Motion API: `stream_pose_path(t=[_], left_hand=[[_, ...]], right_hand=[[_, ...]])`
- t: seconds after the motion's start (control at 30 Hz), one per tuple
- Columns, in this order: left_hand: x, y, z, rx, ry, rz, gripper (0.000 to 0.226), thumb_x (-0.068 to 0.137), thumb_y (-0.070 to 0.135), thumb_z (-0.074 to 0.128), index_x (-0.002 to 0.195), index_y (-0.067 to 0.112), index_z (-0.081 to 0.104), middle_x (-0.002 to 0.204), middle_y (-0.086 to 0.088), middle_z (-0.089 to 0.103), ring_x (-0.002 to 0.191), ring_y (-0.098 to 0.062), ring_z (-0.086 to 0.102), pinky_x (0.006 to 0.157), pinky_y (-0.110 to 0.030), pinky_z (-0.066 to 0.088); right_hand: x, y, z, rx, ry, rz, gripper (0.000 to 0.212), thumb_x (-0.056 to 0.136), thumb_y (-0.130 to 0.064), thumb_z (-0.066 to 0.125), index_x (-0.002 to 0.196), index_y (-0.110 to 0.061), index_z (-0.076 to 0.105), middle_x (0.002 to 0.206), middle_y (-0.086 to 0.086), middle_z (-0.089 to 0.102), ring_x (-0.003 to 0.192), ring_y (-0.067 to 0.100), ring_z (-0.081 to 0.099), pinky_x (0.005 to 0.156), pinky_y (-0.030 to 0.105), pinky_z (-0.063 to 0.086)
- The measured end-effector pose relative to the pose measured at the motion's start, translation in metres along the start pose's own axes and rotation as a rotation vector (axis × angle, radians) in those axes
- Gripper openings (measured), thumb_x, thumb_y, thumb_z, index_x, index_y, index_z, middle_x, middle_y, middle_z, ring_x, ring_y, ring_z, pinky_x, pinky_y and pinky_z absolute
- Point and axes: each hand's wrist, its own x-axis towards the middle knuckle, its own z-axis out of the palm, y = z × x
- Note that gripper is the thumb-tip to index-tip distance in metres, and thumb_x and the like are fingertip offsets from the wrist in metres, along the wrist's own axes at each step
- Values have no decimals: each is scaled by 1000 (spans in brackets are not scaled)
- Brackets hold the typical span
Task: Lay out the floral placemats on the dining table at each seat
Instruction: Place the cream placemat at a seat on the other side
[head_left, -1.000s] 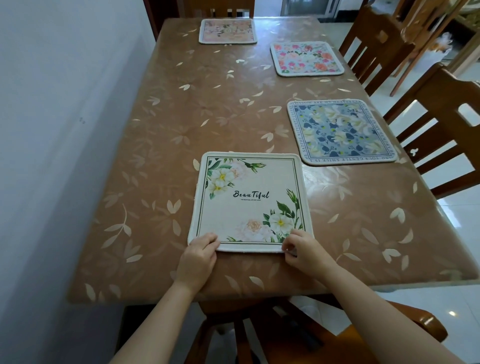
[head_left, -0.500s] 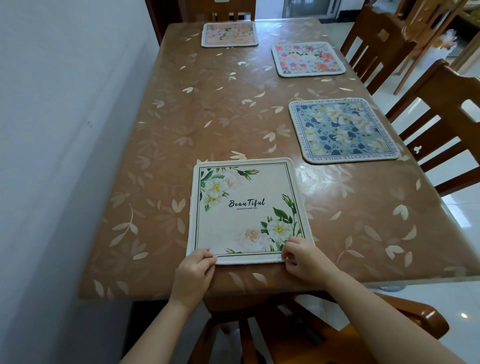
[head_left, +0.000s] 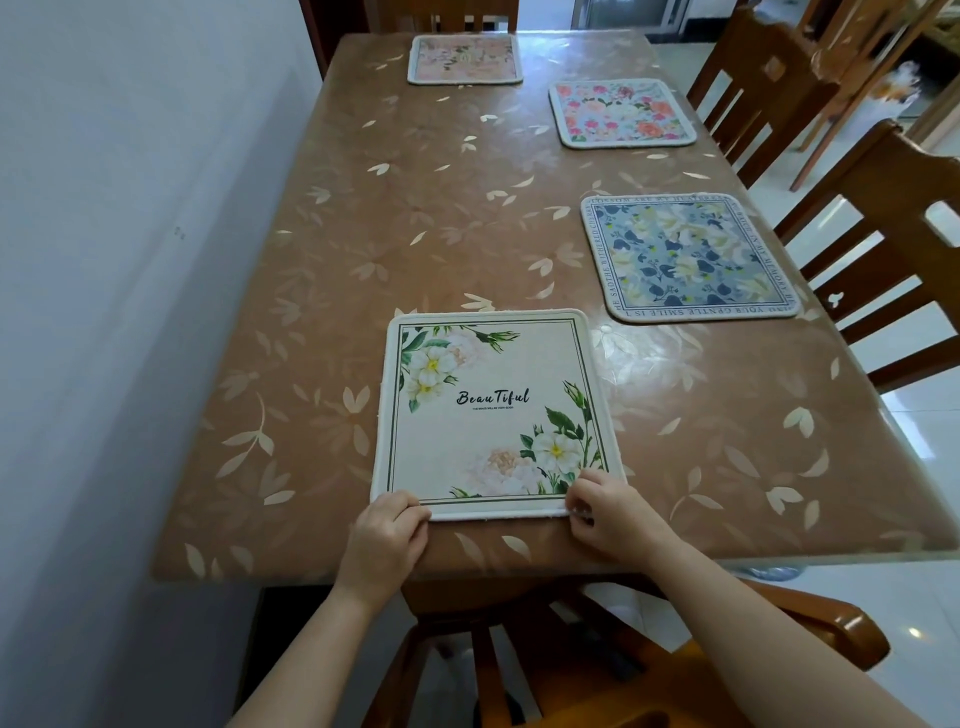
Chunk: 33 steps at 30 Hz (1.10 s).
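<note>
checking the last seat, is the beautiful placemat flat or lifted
Flat: the placemat lies spread on the table, visible edges down, left hand and right hand gripping its near corners.

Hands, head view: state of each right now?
Left hand: holding the cream placemat at its near left corner.
Right hand: pinching the same placemat's near right corner.

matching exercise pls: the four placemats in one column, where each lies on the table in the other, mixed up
Mats
1. cream Beautiful mat
2. blue floral mat
3. bright pink floral mat
4. pale peach mat

Places
A. far end of the table
B. right side, farther seat
C. near end, gripped by left hand and right hand
D. right side, nearer seat

Pairs: 1-C, 2-D, 3-B, 4-A
</note>
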Motion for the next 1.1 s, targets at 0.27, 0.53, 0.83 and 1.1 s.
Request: stream_pose_path(t=[0.27,0.53,0.83,1.1], left_hand=[[1,-3,-1,2,1,57,12,66,-7,69,69,4,63,68,-7,61,64,-21,56,60,-32,45],[-4,0,1,2,-11,38,22,61,-10,74,69,6,62,68,-5,59,65,-17,54,58,-27,45],[-6,-4,9,37,41,-10,24,61,-10,75,73,6,62,71,-6,59,73,-12,43,68,-26,36],[-7,-4,10,43,44,-19,24,60,-9,76,73,6,62,71,-5,59,73,-11,43,67,-22,37]], right_hand=[[0,-2,-1,9,-7,27,4,69,2,61,72,-1,60,79,14,59,71,26,54,62,21,36],[-1,-2,3,-15,-18,21,3,70,2,59,73,0,59,79,15,57,72,28,52,62,24,37],[-2,-6,8,-37,-28,-13,5,68,5,55,71,1,54,76,18,55,72,30,52,61,30,38],[-1,-12,4,-126,-45,-115,11,63,9,58,69,2,53,72,23,56,69,34,55,58,41,48]])
